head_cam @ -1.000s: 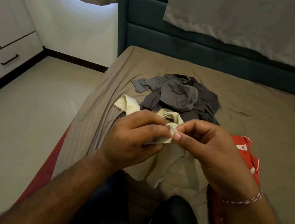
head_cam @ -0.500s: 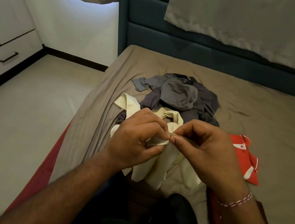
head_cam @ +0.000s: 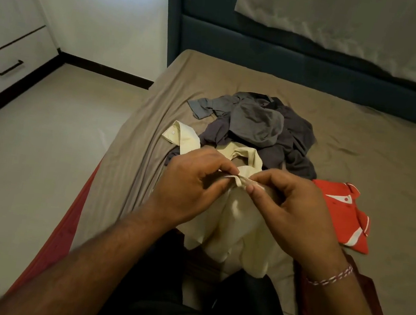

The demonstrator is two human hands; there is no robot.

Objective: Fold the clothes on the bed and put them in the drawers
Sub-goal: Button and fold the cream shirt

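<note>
- The left hand (head_cam: 186, 186) pinches a folded edge of the pale cream cotton shirt (head_cam: 234, 225) between curled fingers and thumb.
- The right hand (head_cam: 293, 209) — a red-and-white thread band (head_cam: 331, 277) at its wrist — pinches the same edge just beside the left, fingertips nearly meeting.
- The cream shirt hangs from both hands over the brown-sheeted bed (head_cam: 387, 166), one cuff lying flat nearer the headboard side.
- Beyond the shirt — a crumpled heap of grey clothes (head_cam: 262, 127).
- Right of the shirt lies a red polo shirt with white trim (head_cam: 340, 213).
- Far left of the bed stands a white drawer with a black handle (head_cam: 12, 60).
</note>
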